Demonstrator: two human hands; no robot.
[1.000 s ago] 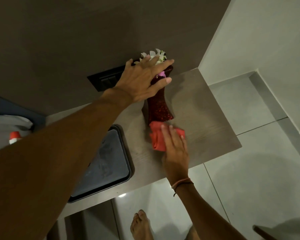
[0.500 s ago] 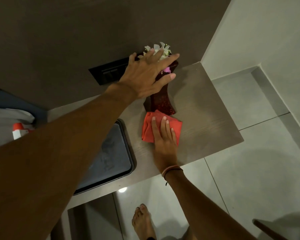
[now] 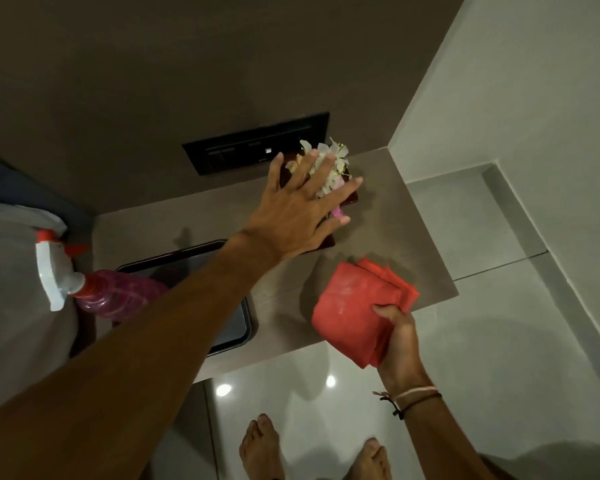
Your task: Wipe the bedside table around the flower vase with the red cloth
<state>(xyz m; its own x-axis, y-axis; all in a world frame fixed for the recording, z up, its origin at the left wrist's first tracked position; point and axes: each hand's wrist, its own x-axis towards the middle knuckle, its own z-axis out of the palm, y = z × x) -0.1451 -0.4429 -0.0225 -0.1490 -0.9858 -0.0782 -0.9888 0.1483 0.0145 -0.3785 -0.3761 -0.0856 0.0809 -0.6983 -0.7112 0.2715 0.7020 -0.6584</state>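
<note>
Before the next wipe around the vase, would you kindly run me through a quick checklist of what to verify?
1. Red cloth in grip: ok, right hand pinches its folded edge.
2. Cloth touching the bedside table: not ok, it appears lifted near the front edge.
3. Flower vase steadied: ok, left hand is spread over its top and flowers.
4. Vase upright: cannot tell, the hand covers most of it.
5. Wiping path free: ok, bare tabletop lies right of and in front of the vase.
6. Dark tray and spray bottle clear of the vase: ok, both sit left.
</note>
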